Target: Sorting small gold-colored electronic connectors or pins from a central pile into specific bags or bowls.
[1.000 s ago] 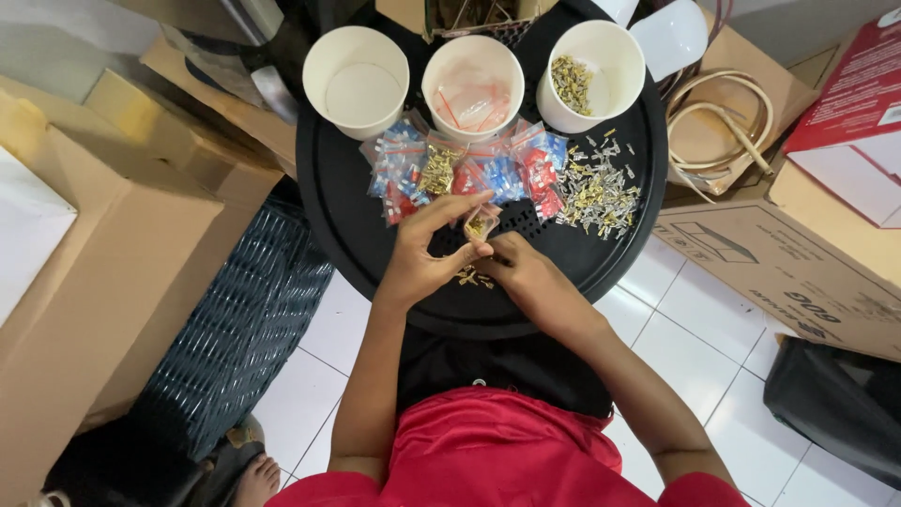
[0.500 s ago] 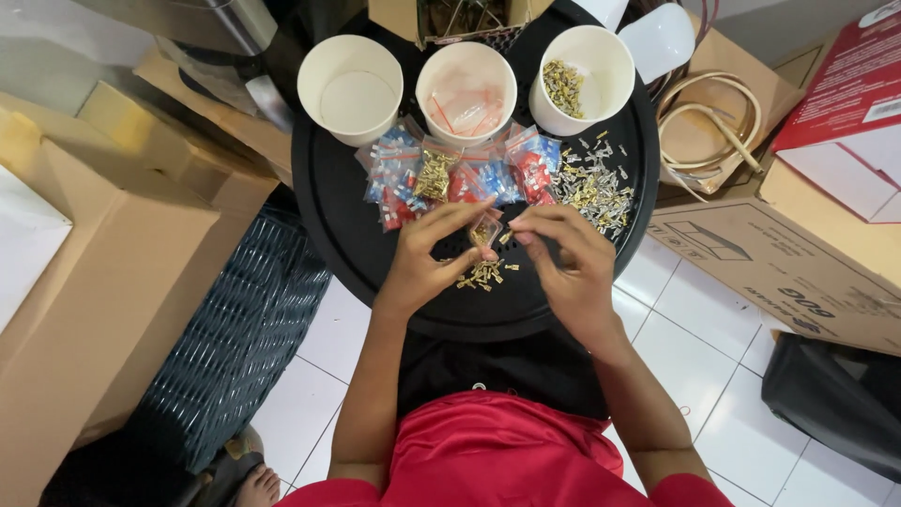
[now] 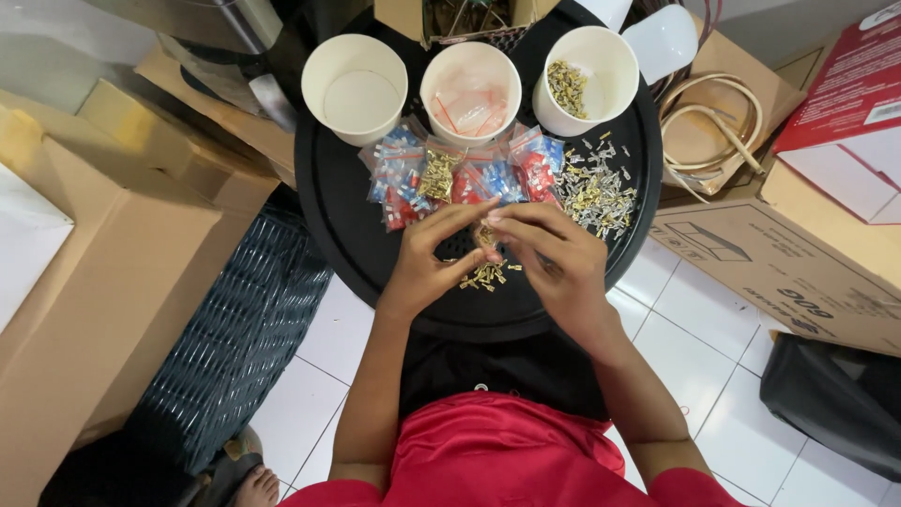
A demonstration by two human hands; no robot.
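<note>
Both hands meet over a round black tray (image 3: 347, 225). My left hand (image 3: 434, 258) and my right hand (image 3: 552, 255) pinch a small clear bag of brass connectors (image 3: 485, 235) between their fingertips. Beneath them lies a little heap of loose brass connectors (image 3: 485, 275). Just beyond the fingers sits a row of small bags with blue, red and brass parts (image 3: 460, 174). A spread of silver and brass terminals (image 3: 596, 188) lies to the right of the bags.
Three white paper cups stand at the tray's far side: an empty one (image 3: 354, 87), one with clear bags (image 3: 470, 91), one with brass pieces (image 3: 588, 80). Cardboard boxes (image 3: 113, 282) flank the left, another box (image 3: 788, 263) the right. A dark woven basket (image 3: 235, 329) stands below-left.
My right hand has risen from the loose heap to meet my left hand, and both now pinch the small bag together. The view has shifted slightly.
</note>
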